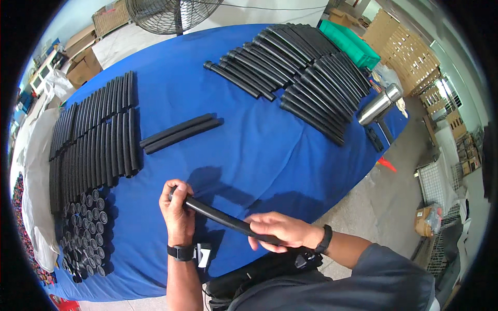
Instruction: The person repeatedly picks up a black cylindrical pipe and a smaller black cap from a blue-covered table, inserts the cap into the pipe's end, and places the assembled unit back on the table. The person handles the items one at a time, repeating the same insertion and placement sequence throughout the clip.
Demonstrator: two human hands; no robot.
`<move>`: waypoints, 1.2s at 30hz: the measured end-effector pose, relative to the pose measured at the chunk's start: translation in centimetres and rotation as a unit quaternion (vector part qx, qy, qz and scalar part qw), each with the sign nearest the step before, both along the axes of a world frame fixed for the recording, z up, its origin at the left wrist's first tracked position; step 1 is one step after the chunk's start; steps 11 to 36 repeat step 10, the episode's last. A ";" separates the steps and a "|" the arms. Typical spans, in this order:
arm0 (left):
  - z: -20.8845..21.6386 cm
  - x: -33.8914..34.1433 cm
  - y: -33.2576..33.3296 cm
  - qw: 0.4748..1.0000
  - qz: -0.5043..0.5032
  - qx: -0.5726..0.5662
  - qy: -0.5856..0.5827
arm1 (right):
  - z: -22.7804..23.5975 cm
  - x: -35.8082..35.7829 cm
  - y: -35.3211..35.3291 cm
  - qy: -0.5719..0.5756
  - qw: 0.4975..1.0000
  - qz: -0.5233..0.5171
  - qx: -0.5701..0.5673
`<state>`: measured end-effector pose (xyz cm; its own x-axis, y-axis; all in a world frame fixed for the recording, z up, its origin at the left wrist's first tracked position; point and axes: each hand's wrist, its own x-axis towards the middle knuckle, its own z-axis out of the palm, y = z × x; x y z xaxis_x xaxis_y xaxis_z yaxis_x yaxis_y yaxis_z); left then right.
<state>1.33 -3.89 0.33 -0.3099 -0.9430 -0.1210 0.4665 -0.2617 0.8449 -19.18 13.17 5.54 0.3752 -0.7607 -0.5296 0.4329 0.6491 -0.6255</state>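
Note:
Between my hands a black tube (220, 216) slants down to the right above the near edge of the blue-covered table. My left hand (178, 207) is closed round its upper left end, the thumb lying along it. Near the lower right end, my right hand (277, 230) wraps the tube, fingers curled beneath; the hand is slightly blurred. Two loose black tubes (181, 133) lie side by side on the cloth beyond my left hand. Left of that hand sit many small round black caps (92, 228), below stacked rows of black tubes (98, 140).
Several rows of black tubes with capped ends (295, 67) cover the far right of the blue cloth (249, 150). Behind them stands a green bin (350, 44). A metal cylinder with a handle (380, 105) rests at the right edge. A fan (174, 13) stands beyond the table.

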 end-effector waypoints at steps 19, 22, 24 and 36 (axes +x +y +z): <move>-0.2 -0.5 0.1 0.999 -0.003 0.011 -0.034 | -0.7 -1.1 -0.2 0.196 0.975 0.033 -0.099; -0.2 -0.5 0.1 0.999 -0.003 0.011 -0.034 | -0.7 -1.1 -0.2 0.196 0.975 0.033 -0.099; -0.2 -0.5 0.1 0.999 -0.003 0.011 -0.034 | -0.7 -1.1 -0.2 0.196 0.975 0.033 -0.099; -0.2 -0.5 0.1 0.999 -0.003 0.011 -0.034 | -0.7 -1.1 -0.2 0.196 0.975 0.033 -0.099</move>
